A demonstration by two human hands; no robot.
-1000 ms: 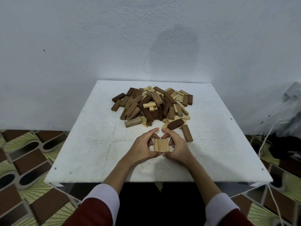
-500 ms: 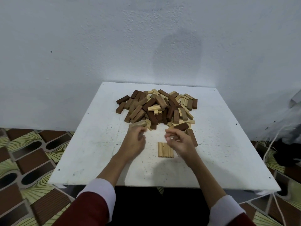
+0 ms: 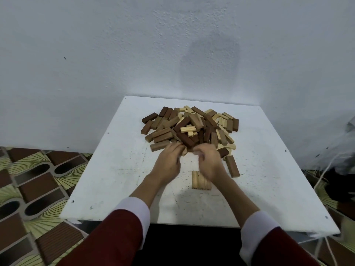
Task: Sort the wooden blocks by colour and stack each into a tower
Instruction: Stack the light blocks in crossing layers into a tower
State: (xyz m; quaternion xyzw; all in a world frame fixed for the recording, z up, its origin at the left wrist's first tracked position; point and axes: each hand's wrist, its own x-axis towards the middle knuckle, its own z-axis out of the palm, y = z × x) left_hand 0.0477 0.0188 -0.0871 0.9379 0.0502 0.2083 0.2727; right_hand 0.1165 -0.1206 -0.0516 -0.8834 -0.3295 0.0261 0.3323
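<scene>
A heap of dark brown, mid brown and light wooden blocks (image 3: 192, 127) lies at the middle back of the white table (image 3: 119, 179). Nearer to me, a flat row of three light blocks (image 3: 199, 182) lies side by side. My left hand (image 3: 169, 162) reaches to the heap's near edge, its fingertips at a light block there. My right hand (image 3: 210, 164) is beside it, above the light row, with its fingers curled and blurred. Whether either hand holds a block is hidden.
One brown block (image 3: 232, 166) lies apart, just right of my right hand. The table stands against a white wall (image 3: 172, 45). Patterned floor tiles (image 3: 28, 189) surround it, and white cords (image 3: 322, 179) hang at the right.
Both hands have let go of the light row, which stays flat on the table. They moved forward from it to the near edge of the heap.
</scene>
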